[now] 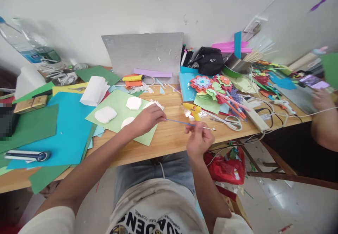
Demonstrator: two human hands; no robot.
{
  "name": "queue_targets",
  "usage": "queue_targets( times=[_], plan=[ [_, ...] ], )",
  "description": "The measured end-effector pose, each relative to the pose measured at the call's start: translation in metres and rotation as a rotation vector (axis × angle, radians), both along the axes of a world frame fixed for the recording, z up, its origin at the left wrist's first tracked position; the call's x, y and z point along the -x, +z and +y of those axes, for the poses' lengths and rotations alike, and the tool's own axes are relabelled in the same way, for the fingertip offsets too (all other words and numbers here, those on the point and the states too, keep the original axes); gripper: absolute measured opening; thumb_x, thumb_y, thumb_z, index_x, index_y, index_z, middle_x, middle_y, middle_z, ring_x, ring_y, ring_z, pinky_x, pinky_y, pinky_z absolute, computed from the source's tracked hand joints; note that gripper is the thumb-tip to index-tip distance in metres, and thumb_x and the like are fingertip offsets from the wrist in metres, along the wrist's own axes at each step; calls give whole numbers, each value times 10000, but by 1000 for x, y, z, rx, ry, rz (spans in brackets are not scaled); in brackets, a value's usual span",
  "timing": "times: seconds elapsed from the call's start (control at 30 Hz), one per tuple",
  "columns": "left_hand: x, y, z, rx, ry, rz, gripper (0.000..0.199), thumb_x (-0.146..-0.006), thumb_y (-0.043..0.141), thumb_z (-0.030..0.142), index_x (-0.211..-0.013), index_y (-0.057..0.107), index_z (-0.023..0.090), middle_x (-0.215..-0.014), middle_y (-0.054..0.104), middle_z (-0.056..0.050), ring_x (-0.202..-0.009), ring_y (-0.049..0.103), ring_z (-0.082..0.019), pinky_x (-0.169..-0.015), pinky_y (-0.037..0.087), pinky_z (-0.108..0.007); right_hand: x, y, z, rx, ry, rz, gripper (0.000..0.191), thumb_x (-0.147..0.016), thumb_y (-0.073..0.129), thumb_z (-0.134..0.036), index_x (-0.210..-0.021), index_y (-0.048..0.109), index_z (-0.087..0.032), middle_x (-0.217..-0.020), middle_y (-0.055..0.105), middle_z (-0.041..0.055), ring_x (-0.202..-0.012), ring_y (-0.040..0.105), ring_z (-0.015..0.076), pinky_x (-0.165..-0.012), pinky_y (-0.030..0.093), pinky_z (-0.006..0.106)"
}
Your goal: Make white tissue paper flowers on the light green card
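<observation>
A thin blue strip (179,122) stretches between my two hands above the table's front edge. My left hand (151,118) pinches its left end, over a light green sheet (123,102). My right hand (199,139) is closed round the other end, and a thin white stick (209,128) pokes out to its right. Whether strip and stick are joined is hidden by my fingers. White paper pieces (105,114) lie on the green sheet, one partly behind my left hand. Just beyond my right hand rest a yellow glue gun (192,110) and white-handled scissors (233,122).
Paper flowers (202,83) and a metal pot with sticks (237,65) stand back right. Cables trail round a power strip (255,116). Blue paper (56,121) and a stapler (27,155) lie left. Another person's hand (322,100) holds a phone (314,81) at far right.
</observation>
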State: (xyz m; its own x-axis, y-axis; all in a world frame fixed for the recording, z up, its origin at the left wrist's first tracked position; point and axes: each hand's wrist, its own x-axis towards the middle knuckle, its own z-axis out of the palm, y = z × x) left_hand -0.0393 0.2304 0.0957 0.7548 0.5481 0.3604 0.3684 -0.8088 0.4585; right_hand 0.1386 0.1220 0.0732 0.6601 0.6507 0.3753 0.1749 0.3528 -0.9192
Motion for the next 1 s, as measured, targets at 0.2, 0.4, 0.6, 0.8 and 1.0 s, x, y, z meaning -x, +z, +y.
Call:
queue_targets(
  times=[0.2,0.4,0.6,0.8,1.0],
  plan=[
    [-1,-4,-23,177,-248,-29,335,-1008,356,347,-931,652,211,-908,685,-102,-896,587,-207,-810,456,-337,-33,13,-62,-276,-409,-7,278,-924,535,-409,-718,531,-223,-650,513,-13,-500,507,116,-383,371,228],
    [-30,-28,-81,15,-495,226,374,-998,378,363,-791,636,189,-679,649,-74,-679,575,-179,-704,435,-325,-41,3,-70,-252,-348,-159,227,-919,555,-354,-764,621,-202,-673,580,5,-483,525,124,-408,421,275],
    [-62,-7,-9,-42,-288,135,262,-904,467,216,-1043,690,210,-1012,695,-104,-974,608,-212,-831,448,-332,-42,-23,-55,-147,-267,-148,246,-936,525,-335,-785,643,-181,-620,583,-11,-482,537,122,-465,426,269],
    [-99,-1,120,-61,208,357,258,-845,519,225,-966,747,203,-991,717,-93,-920,614,-245,-783,443,-345,-30,-49,-36,70,-248,-230,333,-955,437,-404,-781,622,-188,-637,606,13,-560,590,154,-561,494,304],
    [-124,-17,157,-90,273,470,325,-823,531,244,-1060,747,190,-1031,715,-135,-930,628,-269,-756,449,-337,-25,-61,-31,122,-135,-319,297,-954,433,-355,-775,617,-207,-662,624,17,-605,614,161,-606,501,307]
  ],
)
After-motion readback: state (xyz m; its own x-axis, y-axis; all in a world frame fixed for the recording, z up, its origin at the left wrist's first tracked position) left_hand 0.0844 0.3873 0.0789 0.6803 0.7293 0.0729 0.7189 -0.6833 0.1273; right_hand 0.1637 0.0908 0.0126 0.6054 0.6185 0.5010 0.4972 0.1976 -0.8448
